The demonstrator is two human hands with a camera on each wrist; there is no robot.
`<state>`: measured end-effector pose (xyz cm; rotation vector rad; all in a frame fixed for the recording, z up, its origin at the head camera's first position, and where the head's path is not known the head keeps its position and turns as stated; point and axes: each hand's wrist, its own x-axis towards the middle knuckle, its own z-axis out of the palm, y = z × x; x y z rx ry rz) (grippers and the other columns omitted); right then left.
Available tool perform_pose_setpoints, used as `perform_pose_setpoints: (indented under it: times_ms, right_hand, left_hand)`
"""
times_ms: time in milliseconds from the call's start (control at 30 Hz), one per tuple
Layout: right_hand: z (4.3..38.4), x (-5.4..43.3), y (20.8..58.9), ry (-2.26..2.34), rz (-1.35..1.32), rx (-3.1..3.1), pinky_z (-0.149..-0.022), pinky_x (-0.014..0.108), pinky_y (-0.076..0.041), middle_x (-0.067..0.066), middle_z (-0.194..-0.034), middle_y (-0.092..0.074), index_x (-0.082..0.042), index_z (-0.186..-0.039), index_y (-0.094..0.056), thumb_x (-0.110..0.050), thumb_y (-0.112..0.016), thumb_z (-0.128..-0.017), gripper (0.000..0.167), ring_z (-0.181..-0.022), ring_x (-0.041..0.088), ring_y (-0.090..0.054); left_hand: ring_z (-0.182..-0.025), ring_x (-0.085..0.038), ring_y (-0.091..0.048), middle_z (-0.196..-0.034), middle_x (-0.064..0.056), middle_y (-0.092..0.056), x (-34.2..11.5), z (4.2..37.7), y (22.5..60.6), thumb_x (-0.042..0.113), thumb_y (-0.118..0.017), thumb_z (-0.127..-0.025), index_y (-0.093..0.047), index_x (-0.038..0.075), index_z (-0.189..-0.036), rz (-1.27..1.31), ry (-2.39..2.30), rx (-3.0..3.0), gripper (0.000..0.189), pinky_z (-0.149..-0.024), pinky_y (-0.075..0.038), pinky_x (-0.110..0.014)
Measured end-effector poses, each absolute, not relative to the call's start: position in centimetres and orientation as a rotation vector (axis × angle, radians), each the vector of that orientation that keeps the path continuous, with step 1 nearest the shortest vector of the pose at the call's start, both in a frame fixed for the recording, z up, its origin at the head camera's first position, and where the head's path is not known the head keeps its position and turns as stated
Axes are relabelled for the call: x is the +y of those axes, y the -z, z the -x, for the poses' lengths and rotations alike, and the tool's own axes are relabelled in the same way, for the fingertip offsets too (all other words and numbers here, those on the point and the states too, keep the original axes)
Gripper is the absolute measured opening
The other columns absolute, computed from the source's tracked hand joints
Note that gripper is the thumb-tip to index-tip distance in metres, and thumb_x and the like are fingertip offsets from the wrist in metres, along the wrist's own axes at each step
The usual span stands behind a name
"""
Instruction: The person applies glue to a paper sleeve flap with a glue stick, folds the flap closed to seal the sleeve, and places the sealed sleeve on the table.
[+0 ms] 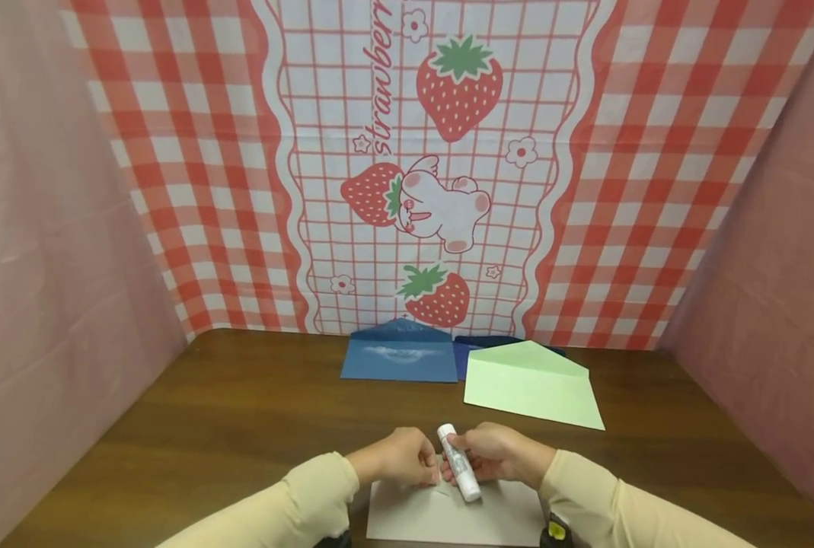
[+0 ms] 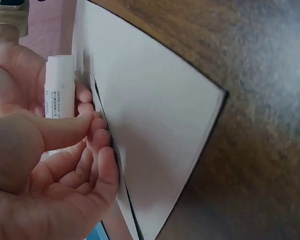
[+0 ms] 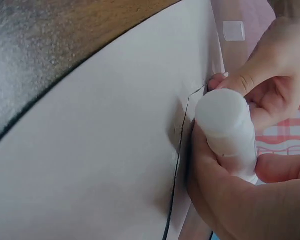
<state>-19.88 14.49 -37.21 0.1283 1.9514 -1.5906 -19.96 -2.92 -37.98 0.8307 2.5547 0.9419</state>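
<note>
Glue stick (image 1: 463, 472): likely light, stiff, smooth; right grip (image 1: 494, 455) around barrel. Pale envelope (image 1: 441, 524): thin, probably creases easily, best held by edges; left grip (image 1: 405, 458) pinching its paper.

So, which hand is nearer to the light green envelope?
Right. The right hand, holding the white glue stick, is on the near side of the light green envelope, not touching it; the left hand is farther off, toward the left.
</note>
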Motion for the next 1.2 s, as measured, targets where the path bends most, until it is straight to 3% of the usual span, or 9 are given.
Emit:
perform_pose_setpoints:
  times_ms: [300,533,800,1100,1200]
  right_hand:
    - [20.3,14.6,37.3,1.546,-0.128,1.98,-0.077,0.034,-0.058,0.014,-0.085,-0.066,0.016,-0.107,-0.055,-0.012,-0.04,-0.102,0.032,-0.076,0.016,-0.066]
    - [20.5,16.3,37.5,1.624,-0.094,1.825,-0.082,0.035,-0.058,0.015,-0.094,-0.065,0.016,-0.116,-0.048,-0.015,-0.036,-0.103,0.035,-0.082,0.017,-0.067]
    - [20.5,18.3,37.6,1.615,-0.004,1.87,-0.077,0.03,-0.057,0.01,-0.09,-0.066,0.016,-0.114,-0.05,-0.016,-0.037,-0.103,0.037,-0.079,0.014,-0.066]
    - [20.5,18.7,37.6,1.574,0.063,1.899,-0.078,0.031,-0.058,0.009,-0.09,-0.066,0.016,-0.113,-0.052,-0.015,-0.036,-0.103,0.037,-0.08,0.013,-0.066]
    - [20.6,19.0,37.1,1.569,0.095,1.892,-0.079,0.03,-0.058,0.008,-0.091,-0.066,0.017,-0.115,-0.051,-0.016,-0.036,-0.103,0.038,-0.081,0.012,-0.066]
  left_hand:
    - [-0.048,-0.001,-0.04,-0.056,0.008,-0.049,-3.4,20.0,38.0,0.002,-0.07,-0.079,-0.068,0.0,-0.068,-0.812,-0.972,2.642,0.012,-0.045,-0.032,-0.013]
    - [-0.049,-0.001,-0.04,-0.055,0.008,-0.048,-3.7,20.0,38.5,0.001,-0.069,-0.081,-0.067,-0.001,-0.069,-0.783,-1.002,2.609,0.012,-0.044,-0.031,-0.013]
    - [-0.046,-0.002,-0.04,-0.053,0.007,-0.048,-3.6,20.3,38.4,0.004,-0.069,-0.082,-0.067,0.002,-0.068,-0.742,-0.99,2.609,0.014,-0.043,-0.031,-0.014]
    - [-0.062,-0.006,-0.05,-0.068,-0.002,-0.063,-4.7,21.2,37.4,0.009,-0.07,-0.083,-0.068,0.002,-0.078,-0.826,-1.026,2.709,0.009,-0.055,-0.041,-0.017]
    - [-0.074,-0.012,-0.056,-0.081,-0.007,-0.066,-5.6,21.6,36.5,0.014,-0.077,-0.078,-0.067,0.001,-0.089,-0.912,-0.897,2.726,0.02,-0.065,-0.046,-0.02]
